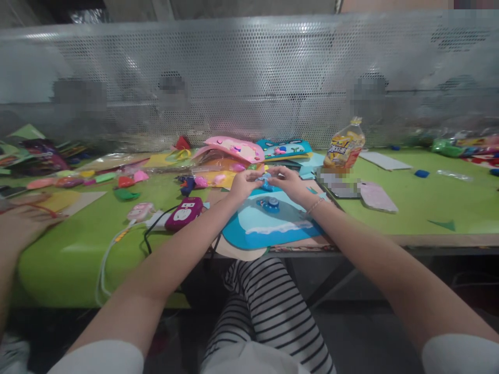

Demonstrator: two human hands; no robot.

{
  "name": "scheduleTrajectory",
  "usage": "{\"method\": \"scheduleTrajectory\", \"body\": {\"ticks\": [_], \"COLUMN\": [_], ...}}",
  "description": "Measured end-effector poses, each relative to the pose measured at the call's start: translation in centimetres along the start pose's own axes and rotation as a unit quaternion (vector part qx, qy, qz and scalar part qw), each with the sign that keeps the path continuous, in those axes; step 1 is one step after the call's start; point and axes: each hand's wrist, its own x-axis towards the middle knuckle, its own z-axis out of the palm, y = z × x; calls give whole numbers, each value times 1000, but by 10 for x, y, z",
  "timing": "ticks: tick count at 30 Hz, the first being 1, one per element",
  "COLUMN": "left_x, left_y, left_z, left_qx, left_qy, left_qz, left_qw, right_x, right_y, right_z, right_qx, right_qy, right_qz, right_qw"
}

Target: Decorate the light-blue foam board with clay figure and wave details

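My left hand point(245, 185) and my right hand point(286, 182) meet over the far part of a blue foam sheet point(249, 238). Between their fingertips is a small light-blue piece point(266, 182), pinched from both sides. Below the hands, a small blue figure with a round dark-blue part point(272, 203) lies on the sheet's light-blue middle. A wavy white strip point(278, 228) runs across the sheet's near part.
Pink point(234, 148) and blue point(286, 148) decorated sheets lie behind my hands. A magenta device point(185, 213) with cables is left, a snack bag point(345, 145) and pink phone case point(377, 196) right. Another person's hand point(29, 215) is at far left. A perforated metal panel point(241, 78) stands behind.
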Motion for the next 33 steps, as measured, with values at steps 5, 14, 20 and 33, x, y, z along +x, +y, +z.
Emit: {"method": "scheduleTrajectory", "body": {"ticks": [5, 14, 20, 33], "left_x": [-1, 0, -5, 0], "left_y": [-1, 4, 6, 1], "left_z": [0, 4, 5, -1], "left_qx": [7, -79, -139, -72], "left_qy": [14, 58, 0, -42], "left_qz": [-37, -68, -85, -73], "left_qw": [999, 993, 987, 994], "right_x": [1, 2, -3, -8], "right_y": [-2, 0, -6, -16], "right_z": [-1, -4, 3, 5], "right_qx": [-57, -84, -95, -232], "right_qy": [3, 7, -16, -56], "right_qz": [-16, -21, -98, -175], "right_qw": [998, 996, 991, 955]}}
